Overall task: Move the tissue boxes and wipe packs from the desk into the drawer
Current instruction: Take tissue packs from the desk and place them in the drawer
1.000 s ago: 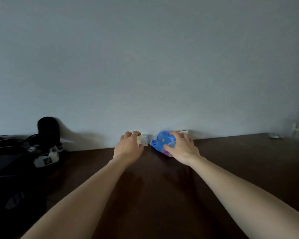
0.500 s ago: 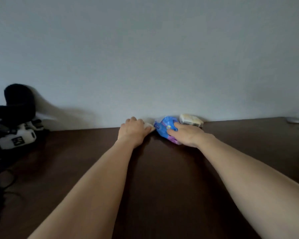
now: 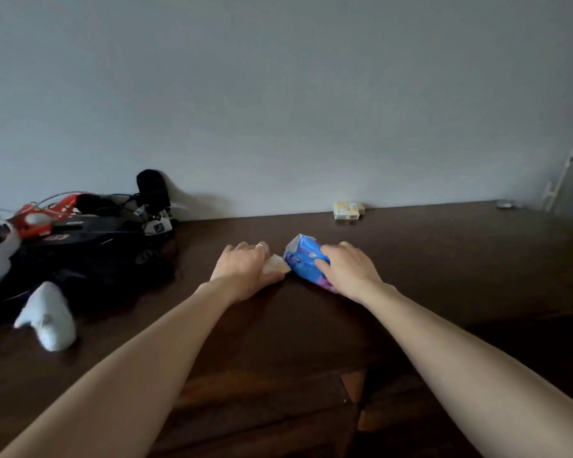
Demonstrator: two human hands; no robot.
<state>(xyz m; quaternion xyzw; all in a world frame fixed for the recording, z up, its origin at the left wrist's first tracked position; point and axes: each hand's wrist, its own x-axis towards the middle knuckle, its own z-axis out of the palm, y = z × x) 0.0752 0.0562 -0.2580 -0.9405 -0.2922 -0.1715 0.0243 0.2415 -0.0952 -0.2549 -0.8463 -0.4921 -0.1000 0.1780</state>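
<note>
Both hands grip packs on the dark worktop point(image 3: 444, 259).

The left hand point(image 3: 242, 269) curls round a small pale pack point(image 3: 276, 264), and the right hand point(image 3: 346, 269) clasps a blue wipe pack point(image 3: 303, 257); the two packs lie just beside each other. A yellowish tissue box point(image 3: 348, 210) sits by the wall, well apart. Black gear point(image 3: 90, 239) and a white controller point(image 3: 48, 315) lie at the left.

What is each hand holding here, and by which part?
The right hand grips the blue wipe pack by its near right end; the left hand covers a small pale pack, only its right end showing.
</note>
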